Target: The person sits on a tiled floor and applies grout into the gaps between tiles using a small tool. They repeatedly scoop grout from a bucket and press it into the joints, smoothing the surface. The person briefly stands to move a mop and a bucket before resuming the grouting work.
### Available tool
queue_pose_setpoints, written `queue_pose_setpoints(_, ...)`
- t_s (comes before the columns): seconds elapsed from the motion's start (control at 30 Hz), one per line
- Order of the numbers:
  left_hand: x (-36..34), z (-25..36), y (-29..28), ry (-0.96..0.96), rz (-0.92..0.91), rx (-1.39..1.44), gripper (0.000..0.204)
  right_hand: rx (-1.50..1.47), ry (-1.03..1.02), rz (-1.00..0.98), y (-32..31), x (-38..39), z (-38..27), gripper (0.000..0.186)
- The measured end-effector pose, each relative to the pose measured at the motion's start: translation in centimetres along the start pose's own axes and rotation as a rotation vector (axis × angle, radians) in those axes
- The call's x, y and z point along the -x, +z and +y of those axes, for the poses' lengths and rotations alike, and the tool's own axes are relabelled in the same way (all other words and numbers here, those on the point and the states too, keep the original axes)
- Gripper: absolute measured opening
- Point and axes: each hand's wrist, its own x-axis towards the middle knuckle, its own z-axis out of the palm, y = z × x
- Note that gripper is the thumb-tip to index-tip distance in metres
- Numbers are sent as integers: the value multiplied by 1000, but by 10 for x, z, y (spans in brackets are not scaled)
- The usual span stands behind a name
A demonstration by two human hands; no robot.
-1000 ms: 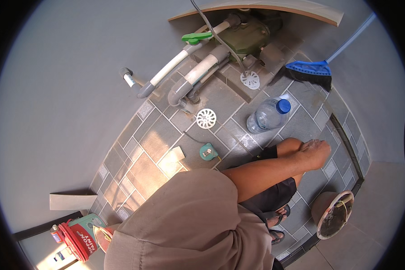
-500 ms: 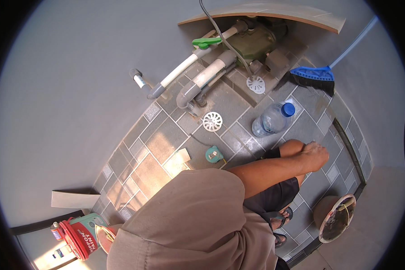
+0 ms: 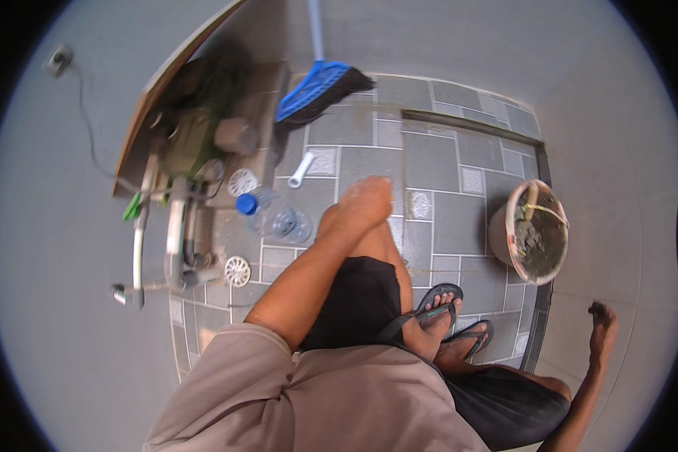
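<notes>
The wearer's head has swung to the right since half a second ago: the round pinkish plastic bucket [image 3: 499, 235] has climbed from the low right edge to middle height, the clear plastic bottle with the blue cap [image 3: 282, 220] has slid left of centre, and the right hand [image 3: 603, 331] has come into the head view. I'd judge that attention has turned towards the bucket side. From here, the bucket, with grey mix inside, sits near the right hand but apart from it; those fingers bunch narrowly, dark at the tips, gripping or merely smeared, I can't tell. The left hand [image 3: 371, 200] looks curled over the left knee, too blurred to show whether it holds anything; the bottle is left of it, untouched.
</notes>
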Motion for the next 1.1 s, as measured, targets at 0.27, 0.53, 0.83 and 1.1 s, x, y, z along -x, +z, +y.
queue_pose_setpoints(0.27, -37, -36, 23, -40, -35, 90, 27, -172, 176, 4, 9, 12, -3, 26)
queue_pose_setpoints(0.53, -60, -43, 34, -88, -126, -32, 48, -146, 184, 24, 2, 23, 12, 20)
queue_pose_setpoints(0.83, -114, -72, 62, -235, -133, -139, 66, -191, 135, 74, 2, 31, -10, 27)
queue_pose_setpoints(1.1, -171, -133, 68, 58, 250, -116, 61, -7, -193, -157, 59, -8, -148, 40)
